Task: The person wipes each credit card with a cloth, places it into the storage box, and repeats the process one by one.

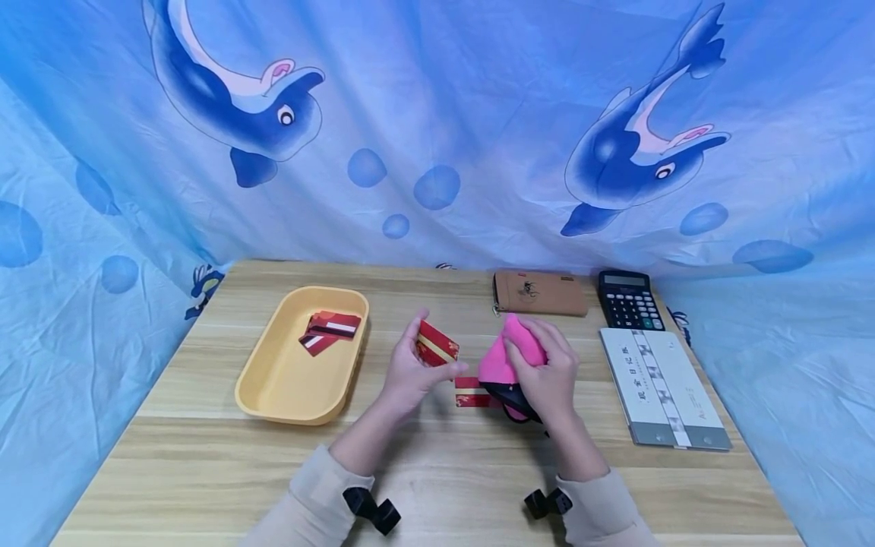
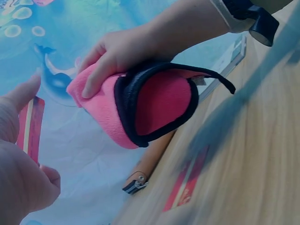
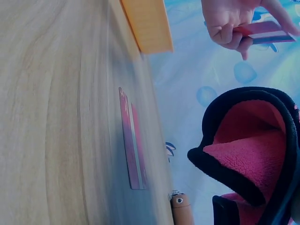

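My left hand (image 1: 409,374) pinches a red card (image 1: 437,346) with a pale gold stripe between thumb and fingers. To its right, my right hand (image 1: 552,374) grips a pink pouch (image 1: 497,363) with black trim by its closed end, held above the table. In the left wrist view the pouch's mouth (image 2: 164,105) gapes and its pink lining shows. Beneath the pouch, another striped red card (image 1: 470,396) lies flat on the wood, partly covered in the head view. The right wrist view shows that card (image 3: 133,145) whole.
At the left stands a yellow bin (image 1: 247,386) with several red cards (image 1: 331,328) inside. A brown wallet (image 1: 547,293) lies at the table's back edge. To the right are a black calculator (image 1: 629,302) and a white notebook (image 1: 659,387). A blue curtain (image 1: 437,114) hangs behind.
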Tool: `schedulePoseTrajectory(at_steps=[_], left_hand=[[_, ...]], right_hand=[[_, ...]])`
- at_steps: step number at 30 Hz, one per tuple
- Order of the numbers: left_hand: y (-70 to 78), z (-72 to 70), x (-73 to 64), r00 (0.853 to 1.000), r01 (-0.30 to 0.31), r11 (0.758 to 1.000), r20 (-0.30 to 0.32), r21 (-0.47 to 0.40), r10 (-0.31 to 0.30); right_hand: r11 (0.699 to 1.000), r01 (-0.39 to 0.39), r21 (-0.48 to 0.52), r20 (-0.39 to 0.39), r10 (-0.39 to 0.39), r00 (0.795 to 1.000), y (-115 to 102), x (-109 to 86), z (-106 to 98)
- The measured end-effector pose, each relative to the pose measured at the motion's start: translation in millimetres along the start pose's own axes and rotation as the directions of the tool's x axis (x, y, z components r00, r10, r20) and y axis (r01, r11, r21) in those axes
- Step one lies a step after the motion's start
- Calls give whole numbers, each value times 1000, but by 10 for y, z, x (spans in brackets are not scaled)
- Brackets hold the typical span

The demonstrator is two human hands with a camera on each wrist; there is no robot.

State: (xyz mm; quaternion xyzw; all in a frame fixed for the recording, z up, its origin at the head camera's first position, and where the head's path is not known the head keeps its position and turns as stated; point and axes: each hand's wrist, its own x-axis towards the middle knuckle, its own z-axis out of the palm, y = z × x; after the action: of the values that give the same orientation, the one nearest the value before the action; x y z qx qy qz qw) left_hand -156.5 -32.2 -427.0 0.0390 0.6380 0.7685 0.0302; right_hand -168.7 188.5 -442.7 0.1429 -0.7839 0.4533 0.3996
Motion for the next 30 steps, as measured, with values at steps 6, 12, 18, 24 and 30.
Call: schedulePoseTrajectory(at_steps=[6, 12, 18, 24, 30], left_hand=[[-72, 35, -30, 992, -7, 998, 123, -58, 14], [-98, 46, 8, 989, -27, 984, 138, -179, 52], [-95, 26, 41, 996, 10, 959, 91, -284, 17], [-108, 26, 71, 1000, 7, 967, 20, -256, -2], [-186, 89, 92, 999, 34, 953, -17, -301, -41]], right_hand=[[1000, -20, 5, -6, 20, 1000, -17, -15, -20], [999, -50, -10, -31, 50, 998, -93, 3, -58], [999, -54, -5, -37, 54, 998, -369, 60, -112], [998, -58, -1, -22, 57, 998, -355, 21, -100], [998, -23, 51, 56, 20, 998, -198, -40, -32]])
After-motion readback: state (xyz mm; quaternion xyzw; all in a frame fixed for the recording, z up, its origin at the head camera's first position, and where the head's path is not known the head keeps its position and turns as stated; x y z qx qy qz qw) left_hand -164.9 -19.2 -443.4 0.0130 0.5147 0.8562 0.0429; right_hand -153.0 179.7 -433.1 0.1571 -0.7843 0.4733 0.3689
